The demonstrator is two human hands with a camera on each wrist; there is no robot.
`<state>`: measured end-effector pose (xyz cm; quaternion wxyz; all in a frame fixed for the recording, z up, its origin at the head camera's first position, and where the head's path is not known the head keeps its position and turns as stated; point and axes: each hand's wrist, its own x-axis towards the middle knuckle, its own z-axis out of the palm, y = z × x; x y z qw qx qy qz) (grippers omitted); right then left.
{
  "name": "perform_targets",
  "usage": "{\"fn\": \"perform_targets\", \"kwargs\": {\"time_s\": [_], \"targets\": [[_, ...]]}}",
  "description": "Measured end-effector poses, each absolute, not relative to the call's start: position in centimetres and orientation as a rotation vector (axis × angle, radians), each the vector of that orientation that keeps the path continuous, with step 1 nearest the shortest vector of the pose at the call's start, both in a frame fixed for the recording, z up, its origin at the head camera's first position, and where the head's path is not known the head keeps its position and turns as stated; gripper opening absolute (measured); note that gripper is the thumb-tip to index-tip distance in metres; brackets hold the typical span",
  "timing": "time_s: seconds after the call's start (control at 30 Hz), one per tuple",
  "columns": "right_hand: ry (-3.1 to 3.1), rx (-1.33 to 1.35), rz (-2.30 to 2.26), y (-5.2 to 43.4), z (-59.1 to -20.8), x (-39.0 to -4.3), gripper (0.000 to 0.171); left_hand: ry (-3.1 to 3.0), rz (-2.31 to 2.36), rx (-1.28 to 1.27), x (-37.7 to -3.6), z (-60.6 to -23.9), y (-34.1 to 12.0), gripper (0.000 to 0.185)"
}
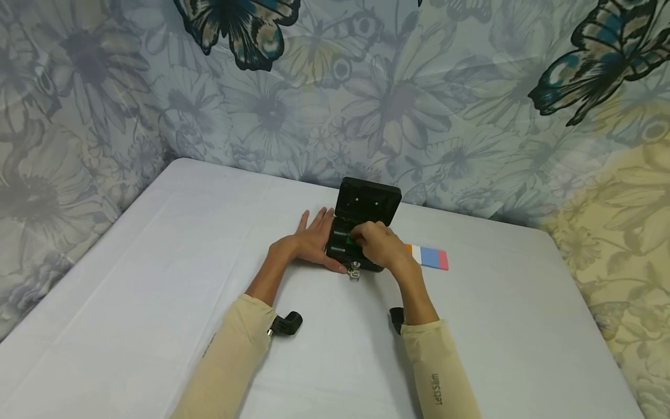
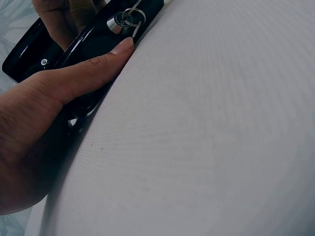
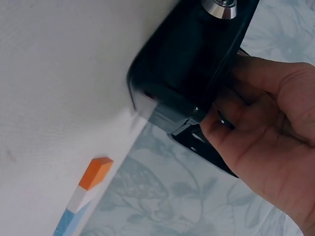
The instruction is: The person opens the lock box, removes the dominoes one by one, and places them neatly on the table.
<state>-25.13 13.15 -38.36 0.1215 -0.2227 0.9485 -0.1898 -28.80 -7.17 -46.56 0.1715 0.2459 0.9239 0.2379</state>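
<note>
Nearest the camera, two beige sleeves, each with a small black wrist camera strapped below the cuff. Beyond them, on the white surface, a small black box with its lid raised and leaning toward the far wall. Located about the middle of the surface, slightly to the far side. At the near face of the box, a silver lock with a key and ring hanging from it. Left hand laid flat against the left side of the box, fingers straight and pointing far, thumb pressed along the near lower edge, just beside the key; nothing gripped, only touching. Right hand reaching over the open box from the right, fingers curled down inside it, touching something green in the interior; not clear whether this is actually pinched, cannot tell. Just to the right of the box, lying flat on the surface, a strip of coloured blocks in orange, white, blue and pink, near the right wrist but apart from the box. Behind, a cloth printed with pale flowers and dark butterflies.
</note>
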Motion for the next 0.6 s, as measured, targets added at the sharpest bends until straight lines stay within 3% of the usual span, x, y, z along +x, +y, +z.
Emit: {"fn": "perform_targets", "kwargs": {"time_s": [0.6], "targets": [[2.793,-0.667,-0.658,13.05,-38.97,-25.27,0.027,2.626,0.671,0.697,-28.54,-46.58,-7.21,0.138]]}}
